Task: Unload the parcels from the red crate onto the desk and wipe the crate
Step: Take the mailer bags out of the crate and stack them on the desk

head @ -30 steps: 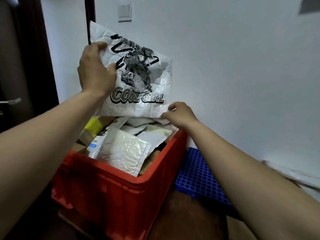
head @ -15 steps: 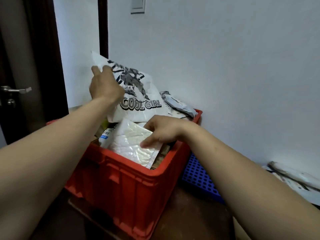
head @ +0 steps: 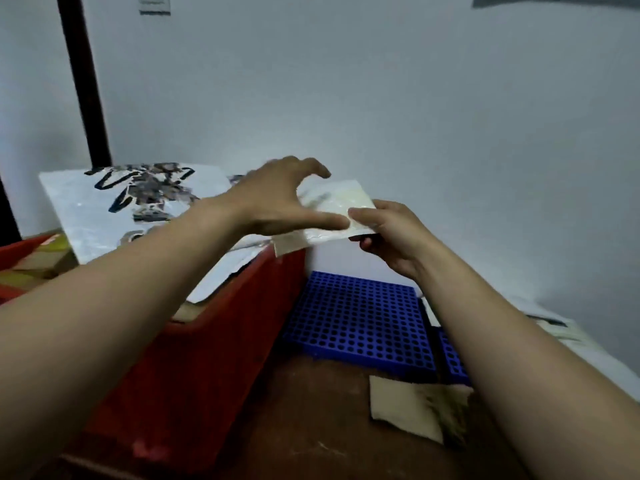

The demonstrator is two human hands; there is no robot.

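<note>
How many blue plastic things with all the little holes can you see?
2. One blue perforated plastic panel lies by the wall, beside the red plastic crate; the second blue panel sits just right of it, mostly hidden behind the right forearm. More could be hidden.

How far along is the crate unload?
Early. Done: pale packets lie at the right edge of the desk, maybe unloaded. In hand: right hand grips a small padded envelope above the red crate, left hand open over it. Left: printed bag and boxes still inside; wiping not started.
</note>
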